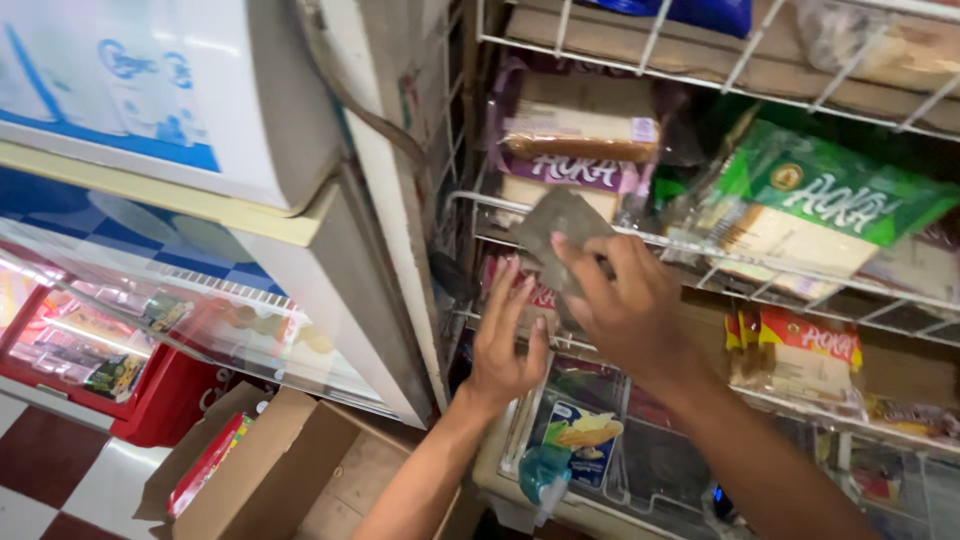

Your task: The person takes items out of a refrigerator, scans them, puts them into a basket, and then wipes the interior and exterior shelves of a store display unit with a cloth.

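Observation:
My right hand (pixel 625 300) grips a flat grey-brown piece of cardboard (pixel 560 228) and holds it up against the front of a white wire shelf rack (pixel 700 255). My left hand (pixel 508 335) is raised just left of it, fingers spread and empty, close to the rack's second tier. Behind the cardboard lie packaged bread loaves: a purple-banded pack (pixel 575 150) and a green-wrapped pack (pixel 810 215). A red-and-yellow pack (pixel 800 355) sits one tier lower.
A white chest freezer (pixel 300 260) with a sliding glass lid (pixel 150 300) stands at the left. An open cardboard box (pixel 290 470) sits on the chequered floor below it. Clear plastic containers with snack packets (pixel 580 440) sit under the rack.

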